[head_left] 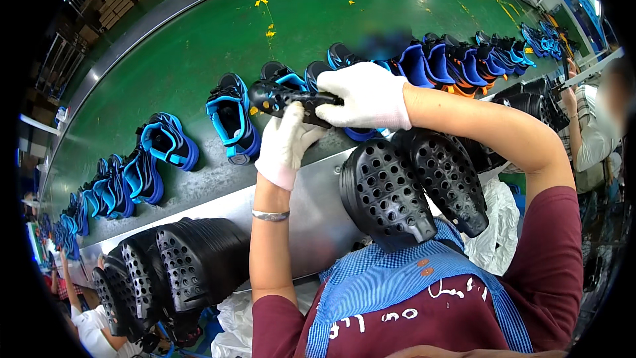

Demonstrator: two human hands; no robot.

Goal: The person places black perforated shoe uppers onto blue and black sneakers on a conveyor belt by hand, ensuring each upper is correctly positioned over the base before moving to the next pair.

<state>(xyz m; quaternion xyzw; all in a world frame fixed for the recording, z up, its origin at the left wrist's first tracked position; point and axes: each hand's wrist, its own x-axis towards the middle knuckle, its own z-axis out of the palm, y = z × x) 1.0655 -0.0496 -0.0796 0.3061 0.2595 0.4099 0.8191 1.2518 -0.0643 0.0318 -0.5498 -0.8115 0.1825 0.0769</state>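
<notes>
Over the near edge of the green conveyor, a black perforated plastic shoe tree is held between my gloved hands. My right hand wraps round its right end. From below, my left hand grips its middle with the fingertips. Just behind it stand black-and-blue sneakers, partly hidden by my hands. A sneaker with a bright blue lining stands left of the held piece, its opening toward me. Another sneaker lies tilted farther left.
Stacked black shoe trees lean against my blue apron; more stacks hang at the metal edge on the left. Sneakers with orange soles line the green belt to the right. Co-workers stand at far left and far right.
</notes>
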